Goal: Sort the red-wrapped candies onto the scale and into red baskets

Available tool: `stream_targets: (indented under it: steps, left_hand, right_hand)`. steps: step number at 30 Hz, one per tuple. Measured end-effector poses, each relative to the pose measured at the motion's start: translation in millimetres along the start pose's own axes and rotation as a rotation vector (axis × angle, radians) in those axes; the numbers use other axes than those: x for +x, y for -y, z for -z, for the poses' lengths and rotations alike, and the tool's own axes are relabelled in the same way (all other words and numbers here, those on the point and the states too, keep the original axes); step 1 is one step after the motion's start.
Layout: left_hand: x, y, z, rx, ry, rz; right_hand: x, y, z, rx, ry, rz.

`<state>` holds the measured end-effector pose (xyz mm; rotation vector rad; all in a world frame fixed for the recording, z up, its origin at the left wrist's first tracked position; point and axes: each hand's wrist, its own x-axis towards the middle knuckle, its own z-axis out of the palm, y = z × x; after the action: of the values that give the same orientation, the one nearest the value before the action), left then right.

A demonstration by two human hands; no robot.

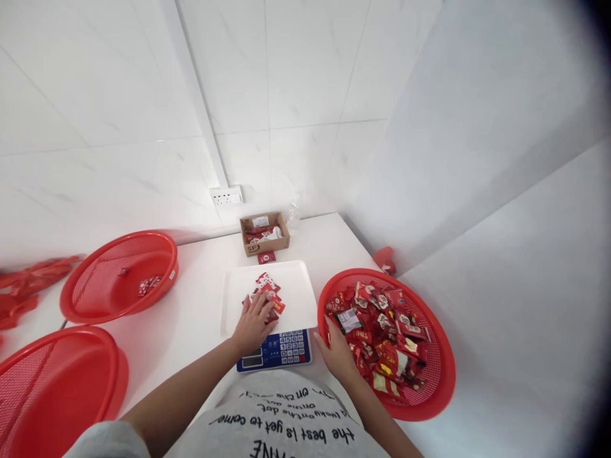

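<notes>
My left hand [255, 321] lies palm down over a small pile of red packets [275, 306], its fingers stretched out. These packets rest on the white tray [300, 286] of a weighing scale with a blue keypad [273, 357]; the hand partly covers them. My right hand [338, 351] is at the near-left rim of a red plastic basket [443, 388], its thumb outside and its fingers over the rim. Many red snack packets [384, 321], some with gold or white parts, fill that basket. A silver-white packet [349, 320] lies close to the right fingertips.
Behind the tray stands a small cardboard box [265, 247] of red packets, with one red packet [266, 257] before it. Two more red baskets [119, 308] are at the left, the farther holding a few packets. Red bags [33, 283] lie far left. Walls bound the table behind and right.
</notes>
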<state>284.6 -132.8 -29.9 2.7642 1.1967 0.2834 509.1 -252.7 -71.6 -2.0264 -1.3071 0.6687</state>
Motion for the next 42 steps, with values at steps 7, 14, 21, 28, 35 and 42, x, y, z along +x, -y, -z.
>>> stream_targets:
  steps: [7, 14, 21, 28, 35, 42]
  left_hand:
    - [17, 5, -15.8, -0.014, 0.025, 0.168]
    - [23, 19, -9.4, -0.114, 0.005, 0.146]
    - [-12, 23, 6.5, -0.202, -0.159, 0.321]
    - [-16, 18, 17.0, -0.209, 0.018, 0.455]
    - [-13, 17, 30.8, -0.439, 0.038, 0.606]
    - [-31, -13, 57.2, -0.674, -0.051, 0.526]
  right_hand:
    - [1, 3, 1, 0.033, 0.015, -0.028]
    - [0, 3, 1, 0.094, 0.004, -0.047]
    - [1, 1, 0, 0.138, 0.033, -0.064]
    - [1, 0, 0, 0.13, 0.033, -0.046]
    - [1, -1, 2, 0.097, 0.022, -0.03]
    - [-22, 47, 14, 0.208, -0.07, 0.134]
